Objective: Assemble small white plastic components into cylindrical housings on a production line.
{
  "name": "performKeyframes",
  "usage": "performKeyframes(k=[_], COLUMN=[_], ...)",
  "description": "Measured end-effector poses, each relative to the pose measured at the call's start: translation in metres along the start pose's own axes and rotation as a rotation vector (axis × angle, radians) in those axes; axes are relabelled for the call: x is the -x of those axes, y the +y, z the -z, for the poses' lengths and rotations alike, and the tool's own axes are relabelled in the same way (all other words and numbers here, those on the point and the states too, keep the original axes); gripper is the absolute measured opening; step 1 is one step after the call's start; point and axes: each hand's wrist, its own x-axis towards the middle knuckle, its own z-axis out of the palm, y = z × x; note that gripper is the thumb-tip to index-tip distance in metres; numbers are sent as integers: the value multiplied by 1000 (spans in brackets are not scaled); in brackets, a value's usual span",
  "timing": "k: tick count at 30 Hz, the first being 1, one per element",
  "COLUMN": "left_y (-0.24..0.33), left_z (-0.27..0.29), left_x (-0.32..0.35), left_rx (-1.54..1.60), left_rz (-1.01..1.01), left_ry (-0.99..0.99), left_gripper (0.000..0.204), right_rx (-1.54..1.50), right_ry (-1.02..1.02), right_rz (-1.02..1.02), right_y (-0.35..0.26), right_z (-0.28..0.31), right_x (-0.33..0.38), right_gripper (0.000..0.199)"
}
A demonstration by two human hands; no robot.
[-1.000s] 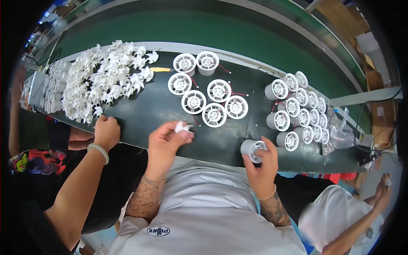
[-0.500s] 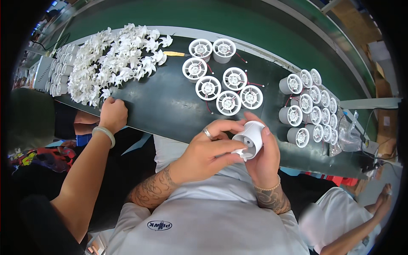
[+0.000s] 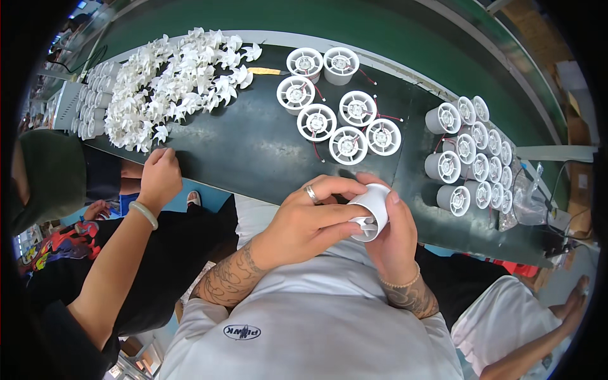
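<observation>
My right hand (image 3: pixel 398 237) wraps around a white cylindrical fan housing (image 3: pixel 378 201), tilted with its open end toward me. The thumb and fingers of my left hand (image 3: pixel 304 218) are closed at that open end, on a small white fan blade (image 3: pixel 365 223) that sits inside the rim. Its hub and inner side are partly hidden by my fingers. Beyond my hands, several white fan housings (image 3: pixel 348 145) with spoked tops and thin red wires stand on the dark table (image 3: pixel 234 149).
A heap of white fan blades (image 3: pixel 183 82) covers the table's left part, near a yellow-handled tool (image 3: pixel 265 71). More housings (image 3: pixel 448 166) are grouped at the right beside a clear plastic bag (image 3: pixel 531 202). A co-worker's fist (image 3: pixel 159 177) rests at the table's edge on my left.
The fan blade has moved from the housing's mouth to inside its rim, with my left fingers following. The housing has turned slightly. The co-worker's fist has shifted slightly left and down.
</observation>
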Motion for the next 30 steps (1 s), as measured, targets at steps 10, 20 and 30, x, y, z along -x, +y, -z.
performKeyframes(k=[10,20,30], left_y=[-2,7,-19], left_z=[-10,-8,-8], left_x=[11,9,17], left_rx=[147,289,757], left_rz=[12,227,675], left_ry=[181,160,-149], left_gripper=[17,37,15], right_rx=[53,416,720], right_ry=[-97,-82,-65], right_rz=[80,347,492], right_y=[-3,1,11], right_z=[-2,5,5], right_x=[3,15,16], right_gripper=[52,51,60])
